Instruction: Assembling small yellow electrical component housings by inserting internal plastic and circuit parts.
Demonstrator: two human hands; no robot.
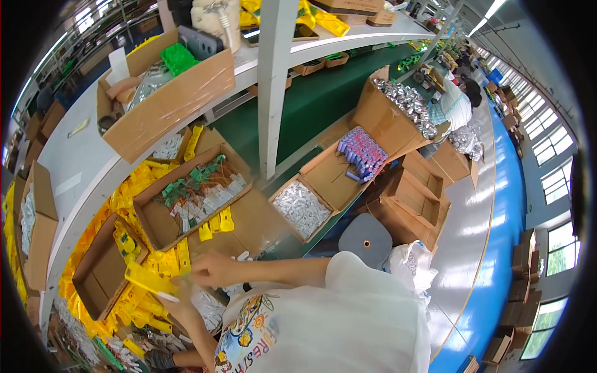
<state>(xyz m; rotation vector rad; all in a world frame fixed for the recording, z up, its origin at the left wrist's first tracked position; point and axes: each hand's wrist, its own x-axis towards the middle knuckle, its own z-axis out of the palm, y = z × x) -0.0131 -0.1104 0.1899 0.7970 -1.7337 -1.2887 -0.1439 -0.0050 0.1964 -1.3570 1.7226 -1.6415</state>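
My left hand [179, 302] holds a long yellow plastic casing [149, 278] over the heap of yellow parts. A small white piece [166, 296] shows by its fingers. My right hand [211, 268] is closed, its fingertips at the near end of the casing. Motion blurs them, and what they pinch cannot be made out. Beneath and around lie many more yellow casings [140, 308]. Just beyond, an open cardboard tray [149, 214] holds green circuit boards [180, 189] with thin wires and white blocks. A second cardboard tray [93, 283] has a few yellow casings at one end.
A box of small white parts [301, 208] adjoins a tray of purple cylindrical cells [362, 154]. Farther right stand a carton of shiny metal parts [404, 105], a grey stool [365, 239] and a co-worker [457, 105]. A white post [272, 87] rises beside the curved shelf [78, 146].
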